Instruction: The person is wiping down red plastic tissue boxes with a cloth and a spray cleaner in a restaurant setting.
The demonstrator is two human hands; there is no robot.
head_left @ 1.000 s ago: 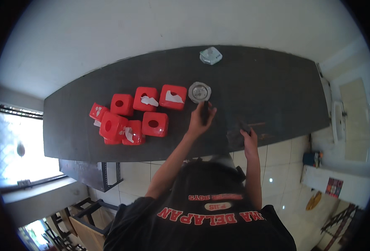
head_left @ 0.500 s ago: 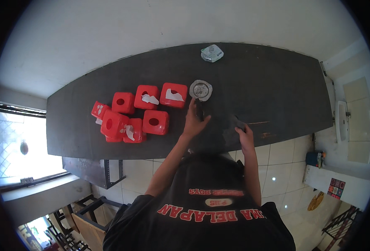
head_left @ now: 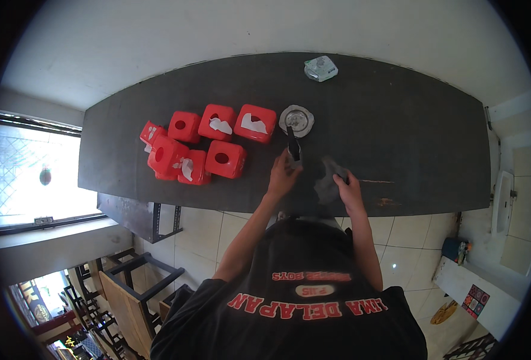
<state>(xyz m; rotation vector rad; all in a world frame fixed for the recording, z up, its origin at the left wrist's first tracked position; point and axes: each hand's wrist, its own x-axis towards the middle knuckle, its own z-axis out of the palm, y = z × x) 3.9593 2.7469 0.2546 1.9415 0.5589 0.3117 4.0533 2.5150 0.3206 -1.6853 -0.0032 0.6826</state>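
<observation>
My left hand (head_left: 284, 175) is closed around the lower end of a dark, narrow, upright object (head_left: 293, 146) with a greyish base; its kind I cannot make out. The object's top overlaps the near rim of a round silvery dish (head_left: 297, 120) with a wavy edge, like an ashtray. To the right, my right hand (head_left: 350, 191) grips a grey cloth (head_left: 326, 183), whose loose part hangs over the table beside the fingers. Left of my left hand stands a group of several red tissue boxes (head_left: 226, 159), some with white tissue sticking out of their round openings.
The long dark table (head_left: 397, 126) runs along a white wall. A clear-and-white package (head_left: 321, 69) lies near its far edge. Wooden chairs (head_left: 124, 300) stand at the lower left, and a white sink (head_left: 503, 204) hangs on the right wall.
The dark object in my left hand now shows more of its length, and my fingers close round its base. The grey cloth hangs looser from my right hand. The whole view has shifted slightly.
</observation>
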